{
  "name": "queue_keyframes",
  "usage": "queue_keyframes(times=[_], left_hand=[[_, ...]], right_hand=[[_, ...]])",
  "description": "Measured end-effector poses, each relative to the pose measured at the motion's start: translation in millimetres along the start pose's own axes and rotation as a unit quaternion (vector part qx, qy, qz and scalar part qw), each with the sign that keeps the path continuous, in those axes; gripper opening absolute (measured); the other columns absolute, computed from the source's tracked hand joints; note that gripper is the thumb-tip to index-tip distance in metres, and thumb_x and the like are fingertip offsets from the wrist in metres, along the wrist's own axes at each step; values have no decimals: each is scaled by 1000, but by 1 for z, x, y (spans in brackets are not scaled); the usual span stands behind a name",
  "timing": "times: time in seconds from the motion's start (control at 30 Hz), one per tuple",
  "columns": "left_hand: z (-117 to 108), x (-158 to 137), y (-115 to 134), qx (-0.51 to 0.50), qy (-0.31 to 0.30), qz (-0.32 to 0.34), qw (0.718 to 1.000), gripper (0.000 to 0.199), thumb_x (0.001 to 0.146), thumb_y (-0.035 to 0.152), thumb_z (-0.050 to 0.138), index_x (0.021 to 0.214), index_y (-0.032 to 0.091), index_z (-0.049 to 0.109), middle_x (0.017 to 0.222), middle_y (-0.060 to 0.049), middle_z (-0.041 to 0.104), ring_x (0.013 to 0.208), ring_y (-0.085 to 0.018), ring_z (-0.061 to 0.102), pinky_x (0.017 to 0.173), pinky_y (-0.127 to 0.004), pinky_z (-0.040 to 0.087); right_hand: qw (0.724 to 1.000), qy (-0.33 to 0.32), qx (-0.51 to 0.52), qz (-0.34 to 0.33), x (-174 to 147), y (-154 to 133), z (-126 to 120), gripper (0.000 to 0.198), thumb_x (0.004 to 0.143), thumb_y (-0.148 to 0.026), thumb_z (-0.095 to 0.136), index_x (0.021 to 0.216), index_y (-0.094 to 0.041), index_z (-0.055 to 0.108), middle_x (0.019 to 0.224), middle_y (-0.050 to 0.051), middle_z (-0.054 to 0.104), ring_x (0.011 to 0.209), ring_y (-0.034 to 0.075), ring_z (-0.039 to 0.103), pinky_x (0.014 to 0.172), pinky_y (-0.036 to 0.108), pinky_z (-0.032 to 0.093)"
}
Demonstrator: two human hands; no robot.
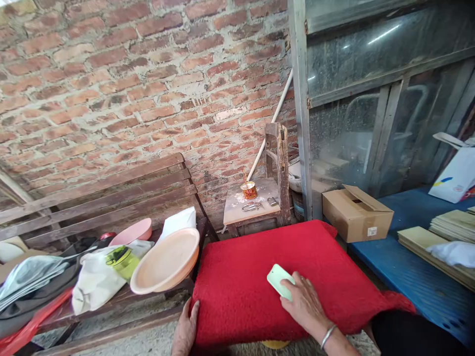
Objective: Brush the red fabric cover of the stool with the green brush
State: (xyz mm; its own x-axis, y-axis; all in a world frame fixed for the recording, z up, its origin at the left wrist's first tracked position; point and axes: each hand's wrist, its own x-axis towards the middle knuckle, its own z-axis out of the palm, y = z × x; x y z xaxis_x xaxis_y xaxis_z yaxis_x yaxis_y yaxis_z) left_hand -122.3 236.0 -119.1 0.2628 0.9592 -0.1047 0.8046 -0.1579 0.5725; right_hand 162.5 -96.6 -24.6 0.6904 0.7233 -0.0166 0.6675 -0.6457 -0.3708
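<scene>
"What are the two hands doing?"

"The right hand (pixel 306 301) has its fingers closed around a pale green block (pixel 277 278), flat with rounded corners. A metal bangle (pixel 328 335) circles that wrist."

"Where is the block?"

"Near the middle of a red-covered counter (pixel 230 277), well in from its left edge, one end pointing toward the far left corner. The red cloth (pixel 319 252) hangs past the near right corner."

"And the left hand (pixel 186 326)?"

"At the near left corner, against the cloth's edge, thumb and forefinger slightly spread. I cannot tell whether it pinches the fabric."

"What surrounds the counter?"

"Beyond its far edge, a small wooden chair (pixel 233 210) bears a patterned tin (pixel 249 191) with thin sticks standing in it. Off the left edge, a slatted wooden seat (pixel 122 190) carries a peach basin (pixel 166 262), a pink basin (pixel 134 230) and a yellow-green container (pixel 123 262). Beside the far right corner, a cardboard box (pixel 352 217) with a raised flap sits on a blue surface (pixel 389 262). A brick wall (pixel 148 89) stands behind."
</scene>
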Motion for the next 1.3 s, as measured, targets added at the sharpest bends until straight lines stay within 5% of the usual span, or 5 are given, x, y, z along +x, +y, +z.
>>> queue_keyframes(times=[0.27,0.6,0.93,1.2,1.3], left_hand=[[0,-9,10,-1,5,-11,1000,59,97,53,38,141,16,53,132,-16,68,124,-31,63,109,-43,46],[-4,-11,10,22,16,-6,1000,58,97,53,37,139,17,54,130,-14,69,122,-29,65,106,-39,49],[-4,-14,16,16,10,-17,1000,60,98,53,37,142,15,52,131,-16,68,124,-30,63,108,-40,47],[-3,-12,13,-4,18,-9,1000,57,97,51,39,139,15,54,131,-15,68,126,-29,62,109,-39,45],[-4,-14,15,4,13,-12,1000,58,98,52,38,140,16,53,132,-15,68,125,-29,62,109,-39,46]], right_hand=[[991,31,-67,111,8,76,-40,37,89,-35,47,117,-28,71,102,10,64,90,27,68,83,38,47],[1000,14,19,-13,21,-16,-6,35,84,-32,57,117,-30,70,118,8,64,113,24,59,101,35,40],[987,49,-85,127,12,83,-37,44,93,-39,46,128,-24,66,106,14,64,95,28,66,87,40,47],[999,27,-8,-17,-1,21,6,39,86,-36,56,123,-32,69,120,8,65,115,27,61,101,37,44],[1000,18,-15,1,-1,31,5,41,87,-36,54,126,-31,68,123,10,64,114,28,62,102,40,44]])
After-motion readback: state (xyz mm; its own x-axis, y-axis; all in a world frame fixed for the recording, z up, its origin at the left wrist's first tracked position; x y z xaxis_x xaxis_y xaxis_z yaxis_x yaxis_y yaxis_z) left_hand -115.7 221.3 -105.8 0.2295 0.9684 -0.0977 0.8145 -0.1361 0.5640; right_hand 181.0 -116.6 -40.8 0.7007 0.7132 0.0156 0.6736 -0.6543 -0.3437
